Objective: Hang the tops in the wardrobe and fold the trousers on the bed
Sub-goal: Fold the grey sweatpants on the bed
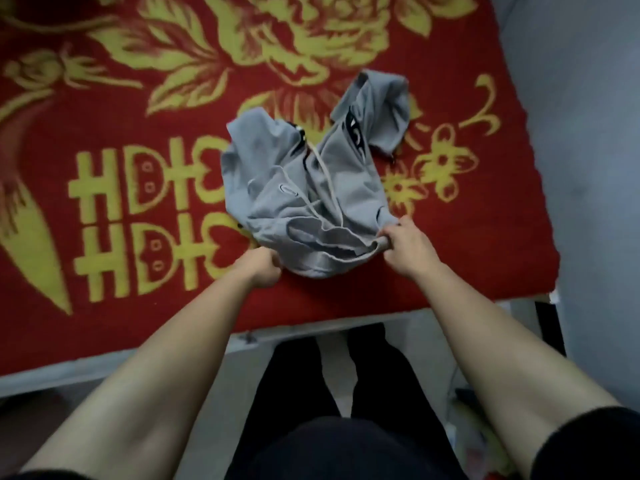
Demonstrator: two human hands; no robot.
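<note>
A pair of grey trousers (304,174) with a white drawstring and a black printed stripe lies crumpled on the bed (104,98), which is covered by a red blanket with yellow flowers. The waistband faces me near the bed's front edge. My left hand (263,268) grips the waistband's left end. My right hand (405,242) grips its right end, fingers closed on the cloth. The legs are bunched up and point away from me.
The bed's front edge (311,323) runs just before my legs, which stand on a pale floor. A grey wall or floor area (588,133) lies to the right of the bed. Some small items lie on the floor at lower right (467,410).
</note>
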